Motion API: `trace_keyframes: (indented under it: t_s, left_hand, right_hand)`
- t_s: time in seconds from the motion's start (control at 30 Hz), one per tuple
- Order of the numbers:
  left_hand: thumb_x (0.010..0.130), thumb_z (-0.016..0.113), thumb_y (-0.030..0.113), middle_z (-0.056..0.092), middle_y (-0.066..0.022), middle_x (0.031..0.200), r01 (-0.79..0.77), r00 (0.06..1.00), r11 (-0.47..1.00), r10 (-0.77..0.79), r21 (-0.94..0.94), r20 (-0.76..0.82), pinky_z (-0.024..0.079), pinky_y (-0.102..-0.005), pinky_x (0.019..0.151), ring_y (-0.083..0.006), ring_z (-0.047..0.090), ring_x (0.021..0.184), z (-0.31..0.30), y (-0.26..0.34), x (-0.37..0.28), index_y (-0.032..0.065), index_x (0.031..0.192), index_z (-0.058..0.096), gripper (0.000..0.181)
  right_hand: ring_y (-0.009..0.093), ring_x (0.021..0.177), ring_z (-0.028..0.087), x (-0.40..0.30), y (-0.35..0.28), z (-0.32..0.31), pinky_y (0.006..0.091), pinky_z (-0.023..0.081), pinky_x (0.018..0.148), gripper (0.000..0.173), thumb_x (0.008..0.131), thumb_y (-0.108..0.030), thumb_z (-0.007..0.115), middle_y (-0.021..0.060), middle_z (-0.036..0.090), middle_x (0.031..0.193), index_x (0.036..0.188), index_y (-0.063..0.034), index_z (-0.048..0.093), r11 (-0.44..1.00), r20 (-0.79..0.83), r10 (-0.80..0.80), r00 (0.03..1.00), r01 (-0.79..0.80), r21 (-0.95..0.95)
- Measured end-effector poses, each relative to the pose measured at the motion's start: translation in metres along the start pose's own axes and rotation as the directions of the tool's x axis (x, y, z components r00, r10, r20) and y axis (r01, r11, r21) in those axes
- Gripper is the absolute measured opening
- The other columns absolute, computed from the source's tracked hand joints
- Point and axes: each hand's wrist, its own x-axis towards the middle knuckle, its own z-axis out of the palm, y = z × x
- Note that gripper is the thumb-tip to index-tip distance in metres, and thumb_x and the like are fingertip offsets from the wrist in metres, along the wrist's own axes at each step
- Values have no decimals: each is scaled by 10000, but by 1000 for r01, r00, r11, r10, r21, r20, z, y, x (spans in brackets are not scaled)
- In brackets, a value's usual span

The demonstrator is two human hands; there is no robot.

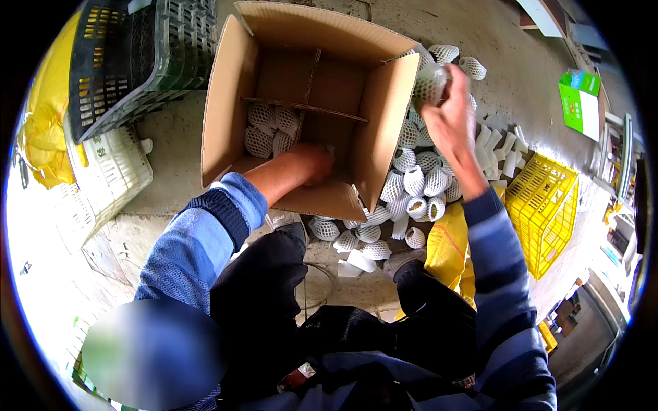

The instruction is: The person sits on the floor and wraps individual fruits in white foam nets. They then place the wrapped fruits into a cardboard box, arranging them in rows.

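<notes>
An open cardboard box with crossed cardboard dividers stands before me. Several foam-netted round items lie in its near left compartment. My left hand reaches down into the near part of the box; its fingers are hidden or blurred, so its grip cannot be told. Just outside the right flap, my right hand holds a greenish round item in white foam netting, above a heap of similar netted items on the floor.
Black and green plastic crates and a white crate stand at the left. Yellow sacking and a yellow crate are at the right, near loose foam sleeves. A green-and-white carton lies farther right.
</notes>
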Motion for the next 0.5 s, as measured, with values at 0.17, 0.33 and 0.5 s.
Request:
trace_keyframes:
  t_s: [0.17,0.33,0.5]
  left_hand:
    - [859,625,168,703,-165,1204,-9,994,999,15,52,-112,541,-440,941,-346,666,1129,18,-11,6,82,1147,730,319]
    - [864,619,159,701,-166,1202,-100,951,981,46,-167,-305,525,-431,960,-344,659,1126,28,-16,7,93,1139,731,305]
    - [869,613,150,698,-166,1201,-159,942,949,64,-271,-330,509,-421,980,-342,652,1124,32,-21,4,104,1131,732,292]
  right_hand:
    - [294,989,653,-50,-127,-19,408,544,866,553,726,-17,750,156,651,1105,1241,-24,551,900,240,-354,904,399,-175]
    - [317,1085,608,-70,-128,55,424,547,896,430,748,-94,689,130,664,1087,1159,-22,583,765,564,-305,767,550,-335]
    - [353,1018,679,-40,-102,124,451,578,838,231,824,-75,606,174,721,1025,1012,-21,729,708,734,37,678,501,-498]
